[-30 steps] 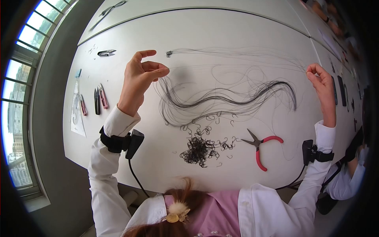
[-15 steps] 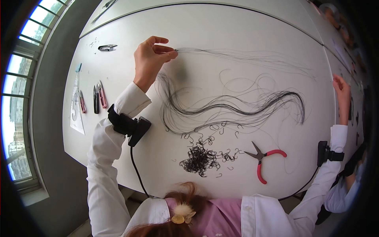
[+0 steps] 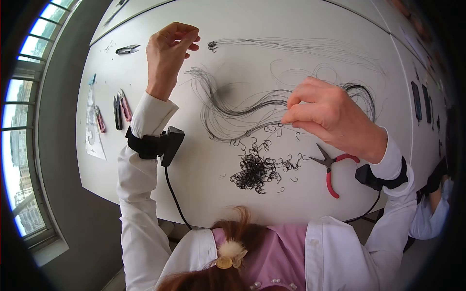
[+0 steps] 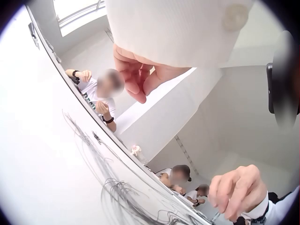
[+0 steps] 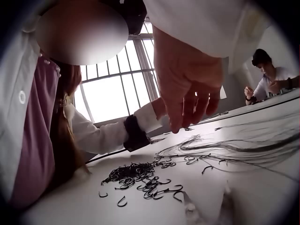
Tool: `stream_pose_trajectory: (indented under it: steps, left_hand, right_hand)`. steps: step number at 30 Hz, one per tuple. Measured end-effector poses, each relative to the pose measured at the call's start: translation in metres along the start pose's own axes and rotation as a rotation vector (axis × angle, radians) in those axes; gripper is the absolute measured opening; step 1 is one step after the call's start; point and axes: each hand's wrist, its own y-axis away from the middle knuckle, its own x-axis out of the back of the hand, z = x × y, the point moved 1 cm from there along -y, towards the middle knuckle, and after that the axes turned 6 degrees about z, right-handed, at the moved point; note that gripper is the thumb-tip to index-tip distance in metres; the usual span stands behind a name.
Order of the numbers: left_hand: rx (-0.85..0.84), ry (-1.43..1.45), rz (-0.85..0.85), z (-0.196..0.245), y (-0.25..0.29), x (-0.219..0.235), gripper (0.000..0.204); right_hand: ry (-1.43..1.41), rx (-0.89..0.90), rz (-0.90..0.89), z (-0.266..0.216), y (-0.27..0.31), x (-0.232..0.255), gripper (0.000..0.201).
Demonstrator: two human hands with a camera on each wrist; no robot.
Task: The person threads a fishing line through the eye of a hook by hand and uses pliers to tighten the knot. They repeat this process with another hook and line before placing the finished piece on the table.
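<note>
My left hand is raised at the upper left of the table, thumb and forefinger tips together, just left of a small clump of hooks with thin lines running right. My right hand hovers over the wavy bundle of dark fine lines, its thumb and fingertips close together above the nearest loose fish hooks. Whether either hand pinches a fine line or hook, I cannot tell. A pile of black fish hooks lies below the bundle, also seen in the right wrist view. Red-handled pliers lie right of it.
At the left lie thread snips, black snips, pink-handled snips and a clear triangle ruler. Dark phones lie along the right side. Other people sit across the room.
Earlier both hands held a thin line stretched between them. My left hand went to the hook clump, then drew back up and left. My right hand came inward from the far right.
</note>
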Motion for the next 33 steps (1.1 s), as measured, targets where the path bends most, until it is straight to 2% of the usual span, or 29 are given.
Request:
stream_pose_trajectory:
  steps: [1, 7, 9, 12, 14, 16, 17, 19, 20, 22, 23, 27, 29, 31, 33]
  left_hand:
    - [-0.029, 0.043, 0.009, 0.006, 0.004, 0.008, 0.008]
    - [-0.178, 0.074, -0.024, 0.033, 0.026, 0.056, 0.011]
    - [-0.165, 0.084, -0.031, 0.038, 0.031, 0.066, 0.018]
    - [-0.242, 0.094, -0.062, 0.045, 0.035, 0.07, 0.019]
    - [-0.259, 0.09, -0.083, 0.045, 0.035, 0.07, 0.019]
    - [-0.291, 0.086, -0.111, 0.047, 0.036, 0.07, 0.02]
    - [-0.29, 0.085, -0.113, 0.05, 0.038, 0.068, 0.02]
    - [-0.12, 0.223, -0.189, 0.058, 0.04, 0.064, 0.014]
    - [-0.123, 0.224, -0.19, 0.056, 0.04, 0.065, 0.014]
    - [-0.273, 0.051, -0.28, 0.052, 0.042, 0.067, 0.018]
    - [-0.273, 0.05, -0.28, 0.051, 0.043, 0.065, 0.018]
    - [-0.342, 0.034, -0.413, 0.055, 0.052, 0.047, 0.015]
    - [-0.353, 0.083, -0.548, 0.053, 0.06, 0.038, 0.012]
    - [-0.327, -0.025, -0.673, 0.062, 0.066, 0.035, 0.01]
    - [-0.343, 0.023, -0.674, 0.058, 0.071, 0.027, 0.009]
  right_hand:
    - [-0.015, 0.055, -0.006, -0.005, -0.004, -0.014, 0.008]
    - [0.014, -0.002, -0.005, -0.013, -0.02, -0.069, 0.007]
    - [0.032, 0.032, 0.02, -0.013, -0.022, -0.079, 0.007]
    - [0.143, 0.121, 0.053, -0.015, -0.024, -0.09, 0.008]
    - [0.358, 0.201, 0.036, -0.018, -0.022, -0.094, 0.01]
    - [0.378, 0.182, 0.057, -0.02, -0.022, -0.1, 0.011]
    - [0.399, 0.161, 0.082, -0.02, -0.022, -0.101, 0.012]
    - [0.357, 0.127, 0.106, -0.022, -0.022, -0.099, 0.011]
    - [0.317, 0.096, 0.13, -0.023, -0.022, -0.097, 0.011]
    - [0.239, 0.037, 0.136, -0.029, -0.025, -0.084, 0.01]
    - [0.161, -0.022, 0.144, -0.032, -0.027, -0.077, 0.01]
    - [0.153, -0.072, 0.2, -0.037, -0.029, -0.06, 0.009]
    - [0.119, -0.069, 0.263, -0.037, -0.029, -0.054, 0.01]
    - [0.098, -0.075, 0.282, -0.034, -0.028, -0.051, 0.009]
    - [0.077, -0.079, 0.306, -0.033, -0.028, -0.049, 0.009]
